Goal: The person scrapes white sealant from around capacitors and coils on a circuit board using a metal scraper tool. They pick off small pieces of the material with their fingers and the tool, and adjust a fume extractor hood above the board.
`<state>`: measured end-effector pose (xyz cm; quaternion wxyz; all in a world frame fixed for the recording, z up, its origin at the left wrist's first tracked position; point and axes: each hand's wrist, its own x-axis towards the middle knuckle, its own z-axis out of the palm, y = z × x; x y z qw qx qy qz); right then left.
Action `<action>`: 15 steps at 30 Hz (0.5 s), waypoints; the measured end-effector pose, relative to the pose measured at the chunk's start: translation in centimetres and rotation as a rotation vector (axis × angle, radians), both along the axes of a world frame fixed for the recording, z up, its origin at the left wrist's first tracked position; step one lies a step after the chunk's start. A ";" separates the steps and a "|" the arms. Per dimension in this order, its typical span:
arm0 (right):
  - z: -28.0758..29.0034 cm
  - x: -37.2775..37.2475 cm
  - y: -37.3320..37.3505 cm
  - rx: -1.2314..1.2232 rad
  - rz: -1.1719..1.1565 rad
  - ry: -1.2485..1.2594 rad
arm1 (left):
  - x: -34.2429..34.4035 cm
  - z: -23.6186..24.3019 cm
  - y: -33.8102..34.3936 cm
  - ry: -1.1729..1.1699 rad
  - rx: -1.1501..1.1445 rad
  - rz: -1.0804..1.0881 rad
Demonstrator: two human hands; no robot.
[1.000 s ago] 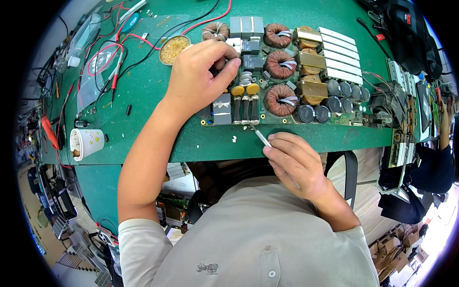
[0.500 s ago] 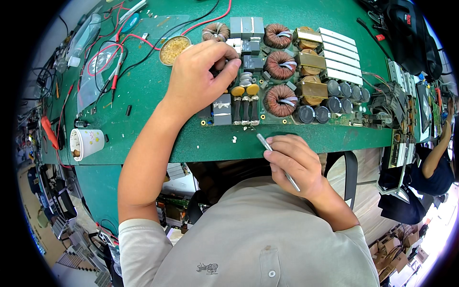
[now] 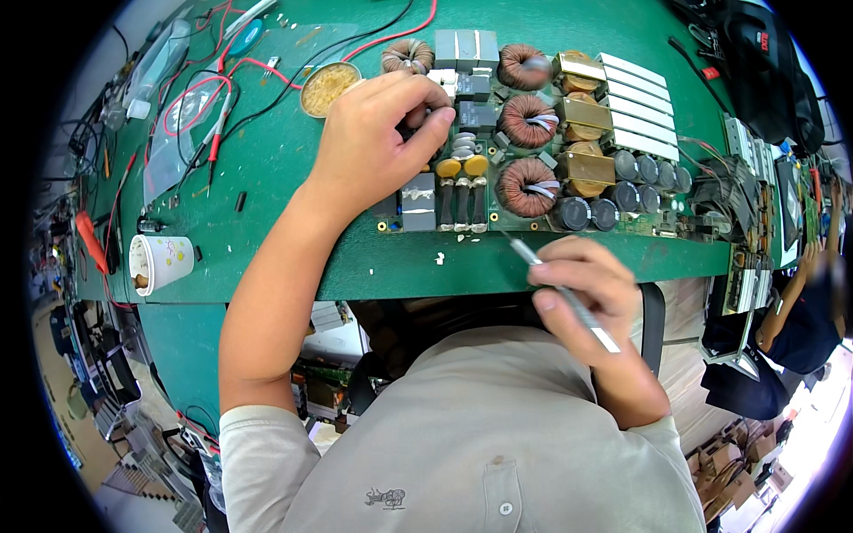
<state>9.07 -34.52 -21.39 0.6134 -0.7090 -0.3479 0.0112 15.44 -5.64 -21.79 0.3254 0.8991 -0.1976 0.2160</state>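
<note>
A circuit board point(image 3: 489, 218) crowded with parts lies along the front of the green bench. My left hand point(image 3: 378, 133) is over its left part, fingers curled and thumb brought toward them. Whatever those fingers pinch is hidden among the components. Beside that hand are yellow disc parts point(image 3: 475, 165), a grey block point(image 3: 418, 204) and copper-wound ring coils point(image 3: 528, 121). Off the board's front edge, my right hand point(image 3: 586, 280) grips a slim silver pen-shaped tool point(image 3: 569, 306). Its thin tip points up and left toward the board, apart from it; the hand is somewhat blurred.
A round tin of amber, rosin-like stuff point(image 3: 329, 87) sits just beyond my left hand. Red and black test leads point(image 3: 213, 147) trail across the left. A paper cup point(image 3: 164, 265) stands near the front left edge. White crumbs point(image 3: 440, 258) lie before the board. Another person point(image 3: 800, 311) works far right.
My right hand has drawn back to the right with the silver tool, turning it so more of its handle shows. The left hand keeps its place at the board.
</note>
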 end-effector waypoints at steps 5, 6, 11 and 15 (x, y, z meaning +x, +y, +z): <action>3.4 3.4 -0.2 0.101 0.066 0.121 | -0.1 -0.2 0.2 -0.002 -0.010 0.000; 3.8 3.8 0.3 0.080 0.092 0.179 | -0.1 -0.2 0.3 -0.003 -0.014 -0.005; 3.1 4.4 3.0 -0.083 0.113 0.261 | 0.1 -0.4 0.1 -0.007 -0.052 -0.010; 2.3 5.2 4.2 -0.218 0.156 0.025 | 0.2 -0.4 0.3 -0.028 -0.046 -0.029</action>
